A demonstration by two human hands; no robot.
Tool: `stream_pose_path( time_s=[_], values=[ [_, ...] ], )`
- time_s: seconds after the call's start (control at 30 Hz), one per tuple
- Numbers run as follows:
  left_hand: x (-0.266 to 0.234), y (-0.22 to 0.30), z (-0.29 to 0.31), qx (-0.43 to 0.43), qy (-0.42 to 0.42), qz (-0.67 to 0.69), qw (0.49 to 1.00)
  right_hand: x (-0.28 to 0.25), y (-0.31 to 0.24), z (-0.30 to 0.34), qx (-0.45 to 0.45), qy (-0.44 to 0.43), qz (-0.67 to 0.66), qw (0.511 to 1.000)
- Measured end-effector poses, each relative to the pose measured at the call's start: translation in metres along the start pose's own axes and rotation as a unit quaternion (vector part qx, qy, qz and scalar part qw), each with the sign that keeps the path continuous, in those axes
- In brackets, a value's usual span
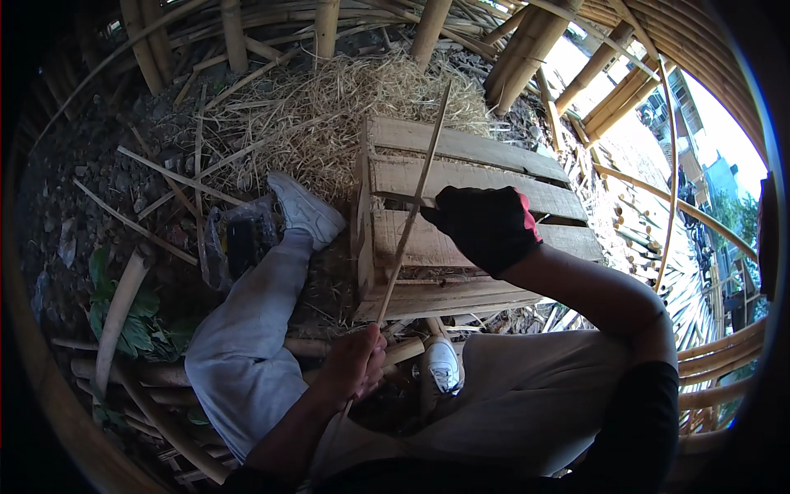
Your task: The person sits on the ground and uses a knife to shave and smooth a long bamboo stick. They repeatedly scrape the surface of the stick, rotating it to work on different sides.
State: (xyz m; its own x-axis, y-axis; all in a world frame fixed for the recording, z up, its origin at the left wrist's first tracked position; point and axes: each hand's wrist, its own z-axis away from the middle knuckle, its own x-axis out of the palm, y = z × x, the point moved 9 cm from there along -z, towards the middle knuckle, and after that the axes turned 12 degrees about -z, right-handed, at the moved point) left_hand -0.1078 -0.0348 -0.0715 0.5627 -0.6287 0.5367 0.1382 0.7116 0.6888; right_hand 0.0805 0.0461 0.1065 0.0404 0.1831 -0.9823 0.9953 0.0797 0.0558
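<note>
A long, thin bamboo strip slants up from my lap across a wooden crate. My bare left hand is closed around its lower part, just in front of the crate's near edge. Over the crate's slats, my right hand, in a black and red glove, is closed in a fist. From its thumb side a narrow, dark blade, apparently of a knife, reaches left and meets the strip. The glove hides the handle. The strip's upper end points away, past the crate's far edge.
My shoes are left of and before the crate. Pale shavings heap behind it. Bamboo posts stand beyond, and loose strips lie on the left ground by a clear plastic bag. More cut bamboo lies at right.
</note>
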Motion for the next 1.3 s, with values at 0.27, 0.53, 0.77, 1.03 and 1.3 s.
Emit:
stream_pose_path(
  time_s=[0.27, 0.53, 0.77, 1.03, 1.3],
  values=[
    [0.002, 0.002, 0.0, 0.007, 0.02, -0.02, 1.0, 0.019, -0.05, 0.031, -0.065, 0.095, 0.184, 0.976],
    [0.001, 0.005, 0.001, -0.009, 0.005, -0.01, 1.0, 0.011, -0.074, 0.034, -0.103, 0.027, 0.002, 0.994],
    [0.004, 0.006, 0.0, -0.007, -0.01, -0.015, 1.0, 0.004, -0.018, 0.01, 0.011, 0.056, 0.059, 0.997],
    [0.003, 0.005, 0.002, -0.023, -0.008, -0.014, 1.0, 0.017, -0.02, 0.012, 0.005, 0.066, 0.116, 0.991],
    [0.003, 0.006, 0.002, -0.025, -0.001, -0.016, 1.0, 0.016, -0.023, 0.015, -0.011, 0.078, 0.117, 0.99]
  ],
)
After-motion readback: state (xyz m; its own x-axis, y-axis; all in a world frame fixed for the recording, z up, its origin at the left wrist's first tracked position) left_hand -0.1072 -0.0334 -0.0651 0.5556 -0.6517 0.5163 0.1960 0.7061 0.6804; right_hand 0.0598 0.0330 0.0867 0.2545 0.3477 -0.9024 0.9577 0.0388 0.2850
